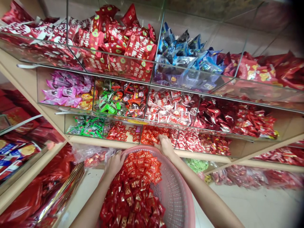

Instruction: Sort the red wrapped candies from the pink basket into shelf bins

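Note:
A pink plastic basket [181,186] stands below the shelves, with orange-red wrapped candies [142,166] at its far end and darker red wrapped candies [135,202] nearer me. My left hand [115,163] is closed on the basket's far left rim. Beyond the rim, my right hand [165,146] is at the front of a bottom-row compartment that holds small orange-red candies [149,135]. Its fingers are curled down toward them, and whatever lies under the fingertips is hidden.
Clear-walled shelves rise in front of me, with green candies [85,126], white-and-red candies [171,109] and large red bags [116,38]. Blue packets [190,57] sit on the upper tier. A wooden side rack [28,180] is at left. Bagged goods [249,175] lie under the shelf.

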